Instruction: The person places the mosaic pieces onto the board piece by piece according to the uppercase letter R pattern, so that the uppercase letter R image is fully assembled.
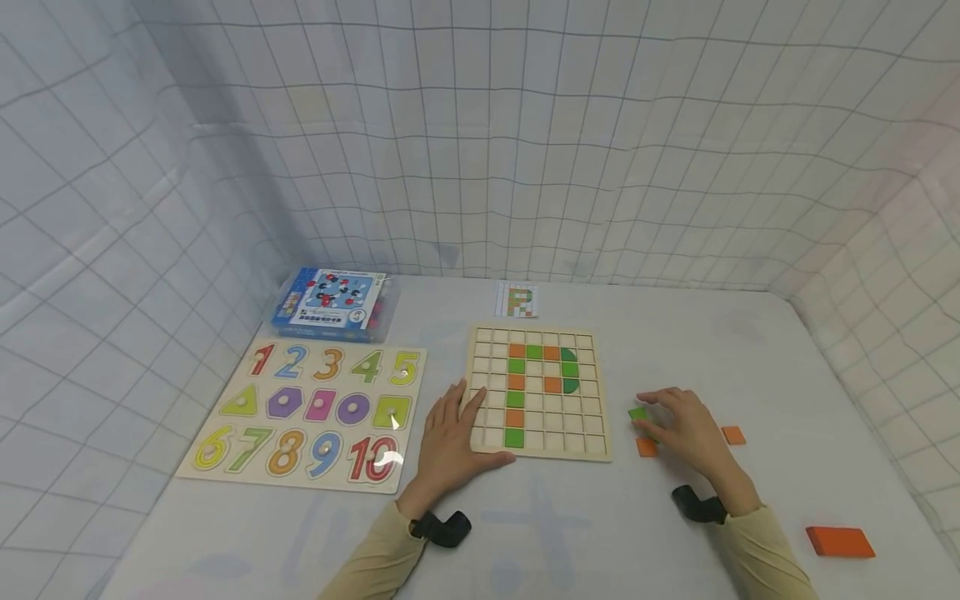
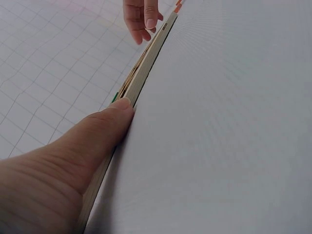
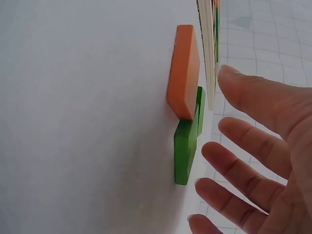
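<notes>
A wooden grid board [image 1: 555, 425] holds green and orange square tiles and dark green rounded tiles, set in a letter-like shape. My left hand [image 1: 450, 437] rests with spread fingers at its lower left corner. In the left wrist view, the thumb [image 2: 105, 122] lies against the board's edge [image 2: 148, 68]. To the right of the board, my right hand [image 1: 686, 429] hovers with parted fingers over loose tiles. Beneath it are an orange tile [image 1: 647, 448] and a green tile [image 1: 637, 413]. The right wrist view shows a gap between thumb and fingers, with another green tile [image 3: 201, 105] partly hidden.
Behind the board lies a small pattern card [image 1: 517, 301]. A number-and-shape puzzle [image 1: 300, 421] and a boxed molecule kit [image 1: 333, 300] sit on the left. Another orange tile [image 1: 733, 435] is right of my hand; an orange block [image 1: 840, 542] lies near the front right.
</notes>
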`<state>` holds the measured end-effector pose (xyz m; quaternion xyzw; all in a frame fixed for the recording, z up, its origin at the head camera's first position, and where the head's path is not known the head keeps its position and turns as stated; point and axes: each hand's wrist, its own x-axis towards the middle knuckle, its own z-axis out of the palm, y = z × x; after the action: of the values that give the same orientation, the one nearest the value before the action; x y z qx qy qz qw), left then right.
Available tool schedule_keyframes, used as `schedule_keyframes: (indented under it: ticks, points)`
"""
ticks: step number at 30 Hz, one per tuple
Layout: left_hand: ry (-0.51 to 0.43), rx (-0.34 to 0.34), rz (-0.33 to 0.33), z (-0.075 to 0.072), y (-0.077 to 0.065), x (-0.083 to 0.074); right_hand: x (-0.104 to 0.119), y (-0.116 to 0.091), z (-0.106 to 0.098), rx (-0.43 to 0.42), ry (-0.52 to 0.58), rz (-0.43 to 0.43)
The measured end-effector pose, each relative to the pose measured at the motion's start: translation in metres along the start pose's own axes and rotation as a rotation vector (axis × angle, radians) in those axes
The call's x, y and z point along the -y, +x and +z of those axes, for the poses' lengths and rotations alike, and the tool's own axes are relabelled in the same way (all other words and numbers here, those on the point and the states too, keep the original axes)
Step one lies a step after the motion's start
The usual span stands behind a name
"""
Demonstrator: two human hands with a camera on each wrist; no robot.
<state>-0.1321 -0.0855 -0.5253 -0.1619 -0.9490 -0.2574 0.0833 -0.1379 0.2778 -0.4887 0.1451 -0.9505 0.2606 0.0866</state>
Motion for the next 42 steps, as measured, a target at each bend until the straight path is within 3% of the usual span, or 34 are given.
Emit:
schedule_keyframes:
  ticks: [8,29,42]
  points:
    - [0.01,0.01,-0.005,-0.001,0.0,-0.001,-0.001,0.0,0.001,0.061,-0.009,0.015]
    - [-0.001,-0.001,-0.007,0.0,0.0,-0.001,-0.002,0.003,-0.003,0.124,-0.03,-0.009]
    - [0.005,0.005,-0.014,-0.001,0.0,-0.002,-0.007,0.027,-0.015,0.284,0.03,-0.038]
